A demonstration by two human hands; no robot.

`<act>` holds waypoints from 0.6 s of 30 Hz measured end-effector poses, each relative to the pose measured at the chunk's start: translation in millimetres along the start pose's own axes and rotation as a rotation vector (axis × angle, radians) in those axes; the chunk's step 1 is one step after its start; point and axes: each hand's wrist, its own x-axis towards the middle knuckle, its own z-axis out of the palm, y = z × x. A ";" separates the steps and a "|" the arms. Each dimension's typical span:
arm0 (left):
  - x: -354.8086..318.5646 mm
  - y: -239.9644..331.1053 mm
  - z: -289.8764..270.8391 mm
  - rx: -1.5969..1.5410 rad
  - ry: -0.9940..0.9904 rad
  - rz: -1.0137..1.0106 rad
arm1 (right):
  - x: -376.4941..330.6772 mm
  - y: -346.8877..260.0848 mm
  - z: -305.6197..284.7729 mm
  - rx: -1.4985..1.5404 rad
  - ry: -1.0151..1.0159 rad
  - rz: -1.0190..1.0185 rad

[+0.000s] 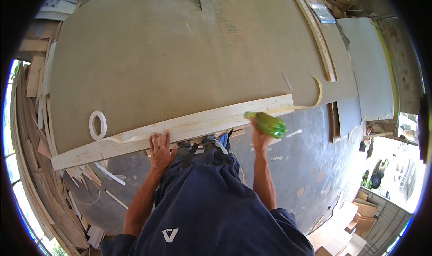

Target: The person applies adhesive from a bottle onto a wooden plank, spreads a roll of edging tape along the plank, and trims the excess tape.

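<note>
- Right hand (260, 138): fingers wrapped round green bottle (272, 126) by its neck end.
- Probably light, slippery; neck offers hold.
- Left hand (160, 153): fingers spread on pale board (202, 123).

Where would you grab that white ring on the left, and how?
I'd probably pinch the white ring by its left rim, coming from the left and reaching into its open middle, because a pale strip trails off its lower right.
</note>
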 end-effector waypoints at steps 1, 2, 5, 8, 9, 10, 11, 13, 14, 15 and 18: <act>0.7 -0.1 0.4 0.004 -0.006 -0.001 | -14.7 -0.1 14.2 0.116 -0.096 -0.009; 2.5 0.9 -0.2 -0.001 -0.005 0.015 | -29.4 1.5 29.1 0.231 -0.234 0.004; 1.2 2.6 -6.3 -0.005 -0.029 -0.014 | -44.9 -3.7 49.3 0.189 -0.458 -0.071; 2.0 3.1 -9.8 -0.013 -0.056 -0.017 | -28.3 13.8 40.7 0.571 -0.503 0.118; 3.0 3.8 -10.0 -0.011 -0.045 -0.008 | -18.8 29.8 31.5 1.036 -0.412 0.465; 3.8 3.7 -8.5 -0.008 -0.035 -0.001 | -4.5 44.1 18.9 0.897 -0.333 0.386; 3.3 3.4 -7.2 -0.008 -0.034 -0.003 | 12.7 50.2 4.3 0.646 -0.296 0.209; 1.5 2.2 -6.0 0.002 -0.033 -0.006 | 43.2 53.2 -24.4 0.005 -0.175 -0.191; 1.7 1.8 -5.5 0.001 -0.028 -0.007 | 49.8 53.1 -32.5 0.006 -0.174 -0.195; 1.7 1.5 -5.0 -0.004 -0.027 -0.006 | 55.2 53.1 -38.5 -0.082 -0.133 -0.192; 0.5 2.7 -5.8 -0.015 -0.034 -0.023 | 45.4 24.8 -25.8 -0.181 -0.005 -0.180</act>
